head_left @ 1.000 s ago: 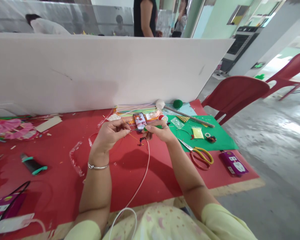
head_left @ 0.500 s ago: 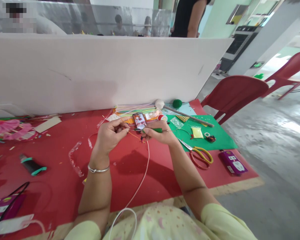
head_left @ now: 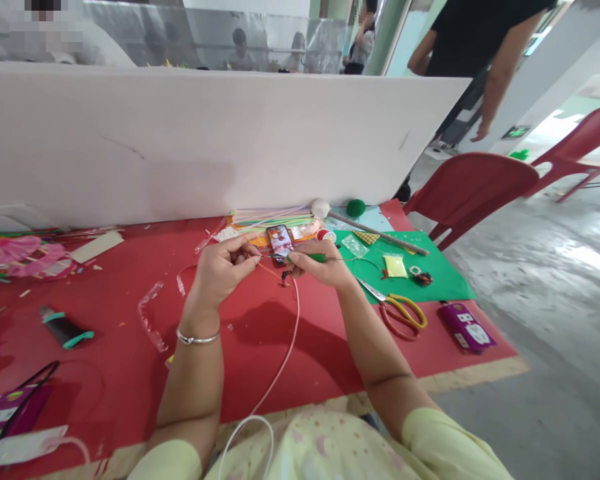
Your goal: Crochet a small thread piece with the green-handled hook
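My left hand point(head_left: 226, 270) is closed in a pinch on an orange thread point(head_left: 270, 269) that stretches toward my right hand. My right hand point(head_left: 316, 263) is wrapped round a slim tool with a green handle point(head_left: 314, 257); its thin tip points left, and its exact kind is hard to make out. Below my right fingertips hangs a small dark, knotted piece with bits of red and blue point(head_left: 284, 279). Just beyond both hands a phone point(head_left: 280, 240) with a lit picture lies tilted, and a white cable point(head_left: 296, 320) runs from near it toward my lap.
Yellow-and-red-handled scissors point(head_left: 403, 316) lie right, by a green sheet point(head_left: 450, 283) and a purple box point(head_left: 466, 327). A grey stick point(head_left: 380, 232) lies behind. Left are a black-and-teal tool point(head_left: 65, 329) and pink craft pieces point(head_left: 27, 257). A white board point(head_left: 205, 143) closes the far side.
Both hands stay almost in place, with the same grips. Behind the board, a person in black has moved to the right.
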A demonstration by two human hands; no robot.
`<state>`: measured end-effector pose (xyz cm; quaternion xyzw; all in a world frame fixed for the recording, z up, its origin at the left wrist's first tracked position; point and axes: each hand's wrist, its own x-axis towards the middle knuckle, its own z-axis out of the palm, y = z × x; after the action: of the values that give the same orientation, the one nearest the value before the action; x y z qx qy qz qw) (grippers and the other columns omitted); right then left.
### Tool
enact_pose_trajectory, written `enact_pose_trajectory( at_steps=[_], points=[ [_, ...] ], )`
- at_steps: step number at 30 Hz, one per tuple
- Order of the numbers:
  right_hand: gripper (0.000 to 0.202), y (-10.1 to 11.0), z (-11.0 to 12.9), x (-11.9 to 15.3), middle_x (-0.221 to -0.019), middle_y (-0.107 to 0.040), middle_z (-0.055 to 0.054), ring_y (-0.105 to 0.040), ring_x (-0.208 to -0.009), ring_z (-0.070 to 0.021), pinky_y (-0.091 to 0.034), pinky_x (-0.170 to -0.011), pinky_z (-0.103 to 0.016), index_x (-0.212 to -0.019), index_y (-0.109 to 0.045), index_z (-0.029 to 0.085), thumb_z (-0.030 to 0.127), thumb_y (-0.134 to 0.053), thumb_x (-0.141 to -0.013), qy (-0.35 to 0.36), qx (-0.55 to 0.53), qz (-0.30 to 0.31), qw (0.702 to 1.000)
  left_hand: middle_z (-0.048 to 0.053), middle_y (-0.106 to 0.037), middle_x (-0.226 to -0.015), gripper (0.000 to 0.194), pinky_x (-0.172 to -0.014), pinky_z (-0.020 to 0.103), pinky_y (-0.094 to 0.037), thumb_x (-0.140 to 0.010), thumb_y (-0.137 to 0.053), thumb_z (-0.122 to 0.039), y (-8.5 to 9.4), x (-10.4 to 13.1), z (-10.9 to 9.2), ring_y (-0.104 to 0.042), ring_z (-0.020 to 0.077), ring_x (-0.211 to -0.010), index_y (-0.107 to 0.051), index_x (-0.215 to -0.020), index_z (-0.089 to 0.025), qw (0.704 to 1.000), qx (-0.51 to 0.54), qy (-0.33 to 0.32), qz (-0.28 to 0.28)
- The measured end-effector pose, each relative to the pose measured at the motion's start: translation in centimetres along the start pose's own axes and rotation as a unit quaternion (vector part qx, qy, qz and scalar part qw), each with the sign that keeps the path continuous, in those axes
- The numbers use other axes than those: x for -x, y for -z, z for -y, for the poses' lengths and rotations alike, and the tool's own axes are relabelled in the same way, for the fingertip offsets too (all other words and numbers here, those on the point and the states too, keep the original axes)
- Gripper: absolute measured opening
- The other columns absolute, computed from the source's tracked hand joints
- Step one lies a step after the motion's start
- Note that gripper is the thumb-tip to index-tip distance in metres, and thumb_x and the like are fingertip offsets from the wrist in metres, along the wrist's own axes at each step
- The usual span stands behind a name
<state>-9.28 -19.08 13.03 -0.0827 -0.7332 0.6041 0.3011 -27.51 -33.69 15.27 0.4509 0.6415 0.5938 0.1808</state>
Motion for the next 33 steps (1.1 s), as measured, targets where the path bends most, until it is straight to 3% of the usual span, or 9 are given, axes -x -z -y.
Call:
enact_pose_trajectory(
  at_steps=[4,8,11,14,15,18,22,30,33],
  points=[
    [0.039,0.1,0.1,-0.1,-0.071,-0.075,-0.006,-0.069,-0.058,-0.0141,-0.057,-0.056,-0.023,-0.079,-0.076,0.014,0.048,-0.067,-0.096,0.020,0.044,0.001,0.999,0.003,-0.069,-0.077,0.032,-0.051,0.021,-0.033,-0.071,-0.082,-0.022,-0.1,0.0,0.0,-0.042,0.0079,-0.057,-0.084,-0.103,-0.019,1.000,0.001,0.000,-0.006],
    [0.036,0.1,0.7,-0.3,-0.067,-0.071,-0.003,-0.065,-0.061,-0.0118,-0.052,-0.060,-0.022,-0.079,-0.074,0.015,0.041,-0.061,-0.101,0.106,0.167,0.010,0.980,0.001,-0.070,-0.079,0.042,-0.050,0.020,-0.031,-0.071,-0.081,-0.022,-0.3,-0.2,0.5,-0.041,0.0063,-0.055,-0.081,-0.113,-0.020,1.000,-0.014,-0.009,-0.019],
    [0.031,-1.0,0.7,-0.3,-0.074,-0.071,-0.005,-0.064,-0.067,-0.0124,-0.051,-0.067,-0.024,-0.087,-0.074,0.016,0.035,-0.057,-0.104,0.190,0.291,-0.014,0.937,0.001,-0.071,-0.080,0.048,-0.049,0.019,-0.032,-0.071,-0.082,-0.021,-1.2,-0.5,0.7,-0.042,0.0054,-0.055,-0.079,-0.119,-0.019,0.998,0.023,-0.005,-0.056],
    [0.025,-2.8,-0.3,-0.2,-0.086,-0.073,-0.008,-0.066,-0.074,-0.0148,-0.052,-0.070,-0.026,-0.102,-0.073,0.016,0.034,-0.056,-0.105,0.232,0.418,-0.098,0.873,-0.002,-0.066,-0.073,0.048,-0.047,0.018,-0.032,-0.066,-0.085,-0.020,-2.3,-0.7,0.3,-0.041,0.0037,-0.050,-0.078,-0.114,-0.017,0.980,0.160,0.018,-0.117],
    [0.025,-3.4,-0.7,-0.1,-0.089,-0.074,-0.010,-0.067,-0.076,-0.0161,-0.053,-0.072,-0.027,-0.107,-0.072,0.016,0.034,-0.056,-0.104,0.241,0.446,-0.133,0.852,-0.004,-0.062,-0.068,0.047,-0.044,0.018,-0.028,-0.065,-0.086,-0.019,-2.6,-0.8,0.2,-0.036,0.0025,-0.046,-0.078,-0.111,-0.017,0.967,0.224,0.049,-0.109],
    [0.026,-3.8,-1.7,-0.3,-0.101,-0.076,-0.013,-0.072,-0.090,-0.0199,-0.058,-0.082,-0.030,-0.120,-0.070,0.015,0.032,-0.060,-0.103,0.293,0.461,-0.166,0.821,-0.009,-0.047,-0.056,0.040,-0.038,0.016,-0.018,-0.064,-0.086,-0.018,-2.4,-1.0,-0.1,-0.020,-0.0001,-0.040,-0.077,-0.103,-0.016,0.911,0.377,0.168,0.010],
    [0.028,-1.6,-1.5,-0.7,-0.106,-0.077,-0.011,-0.075,-0.099,-0.0193,-0.062,-0.089,-0.031,-0.121,-0.072,0.018,0.035,-0.064,-0.100,0.359,0.373,-0.071,0.852,-0.011,-0.038,-0.049,0.035,-0.037,0.013,-0.014,-0.064,-0.083,-0.012,-0.9,-1.3,0.3,-0.016,-0.0006,-0.039,-0.079,-0.099,-0.013,0.882,0.424,0.188,0.088],
    [0.023,1.1,0.8,-0.3,-0.107,-0.077,-0.011,-0.075,-0.095,-0.0188,-0.062,-0.086,-0.031,-0.117,-0.076,0.019,0.030,-0.067,-0.099,0.295,0.310,0.028,0.903,-0.009,-0.041,-0.047,0.028,-0.038,0.014,-0.018,-0.063,-0.082,-0.010,0.3,-1.9,1.2,-0.021,-0.0012,-0.037,-0.082,-0.091,-0.013,0.908,0.365,0.169,0.115],
    [0.018,1.4,1.6,-0.6,-0.102,-0.078,-0.010,-0.076,-0.092,-0.0182,-0.061,-0.083,-0.029,-0.106,-0.080,0.019,0.030,-0.067,-0.099,0.242,0.224,0.069,0.942,-0.008,-0.042,-0.047,0.026,-0.038,0.014,-0.018,-0.059,-0.083,-0.010,0.2,-1.8,1.0,-0.022,-0.0014,-0.037,-0.082,-0.085,-0.014,0.910,0.359,0.174,0.117]
  ],
)
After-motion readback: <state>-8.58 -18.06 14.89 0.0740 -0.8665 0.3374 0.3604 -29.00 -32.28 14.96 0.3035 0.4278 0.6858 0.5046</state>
